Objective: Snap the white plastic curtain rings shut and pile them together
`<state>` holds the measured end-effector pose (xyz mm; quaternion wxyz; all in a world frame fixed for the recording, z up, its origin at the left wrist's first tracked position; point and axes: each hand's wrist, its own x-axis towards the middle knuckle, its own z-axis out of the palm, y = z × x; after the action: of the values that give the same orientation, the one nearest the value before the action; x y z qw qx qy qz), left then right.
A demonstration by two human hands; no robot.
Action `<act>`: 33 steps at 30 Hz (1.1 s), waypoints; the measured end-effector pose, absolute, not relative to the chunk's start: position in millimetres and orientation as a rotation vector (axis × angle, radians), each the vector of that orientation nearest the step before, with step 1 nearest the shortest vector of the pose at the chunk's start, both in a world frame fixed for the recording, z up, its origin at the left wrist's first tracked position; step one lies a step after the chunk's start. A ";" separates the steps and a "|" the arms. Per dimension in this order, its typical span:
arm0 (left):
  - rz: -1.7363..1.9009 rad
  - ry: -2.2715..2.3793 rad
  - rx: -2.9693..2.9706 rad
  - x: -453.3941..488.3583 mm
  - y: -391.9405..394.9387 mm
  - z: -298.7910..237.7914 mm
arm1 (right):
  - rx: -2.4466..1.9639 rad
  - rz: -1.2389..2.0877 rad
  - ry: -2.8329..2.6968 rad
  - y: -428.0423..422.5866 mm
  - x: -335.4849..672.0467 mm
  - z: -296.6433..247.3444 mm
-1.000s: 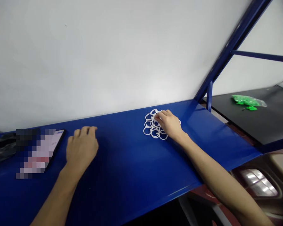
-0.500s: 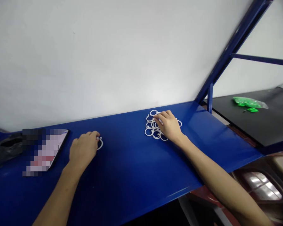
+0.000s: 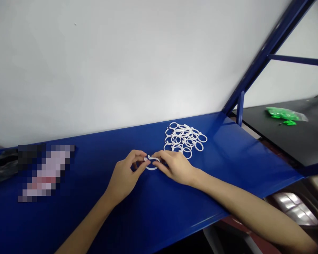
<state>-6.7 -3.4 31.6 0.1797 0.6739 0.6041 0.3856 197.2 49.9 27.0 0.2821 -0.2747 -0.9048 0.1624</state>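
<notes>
Over the middle of the blue table (image 3: pixel 108 211), both hands meet at one white plastic shower curtain ring (image 3: pixel 152 168). Its ends are apart at the top, so a gap shows in the ring. Thumb and fingers of my left hand (image 3: pixel 125 174) pinch its left side, near a small knob-like end. On the other side, my right hand (image 3: pixel 178 165) grips the ring between thumb and forefinger. Just behind the right hand lies a loose heap of similar white rings (image 3: pixel 185 135), some overlapping.
At the left lies a flat, phone-like object (image 3: pixel 46 173), blurred out, beside a black plastic bag (image 3: pixel 2 167). A white wall (image 3: pixel 122 63) rises behind. At the right stand a slanted blue frame post (image 3: pixel 265 53) and a black table (image 3: pixel 286 141) holding a bag of green pieces (image 3: pixel 283 113).
My left hand has moved right with a ring, away from the phone-like object. My right hand has left the heap and come left to the same ring.
</notes>
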 end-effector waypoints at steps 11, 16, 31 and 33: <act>1.355 1.771 1.936 6.9 -7.8 17.2 | -0.621 0.340 -2.359 46.3 195.3 20.4; 1.347 1.728 2.068 7.8 -10.7 12.6 | -0.563 0.290 -2.408 48.0 198.0 16.2; 0.805 1.811 2.255 -17.7 12.3 -5.8 | -1.298 -0.290 -2.320 99.2 246.6 51.9; 0.746 1.842 2.250 -25.8 17.1 -10.8 | -1.433 -0.325 -2.277 109.5 259.3 52.3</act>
<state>-25.8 17.1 -10.8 0.0698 0.7478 0.6120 0.2479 259.3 109.5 52.3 0.2141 -0.5164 -0.8208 -0.1170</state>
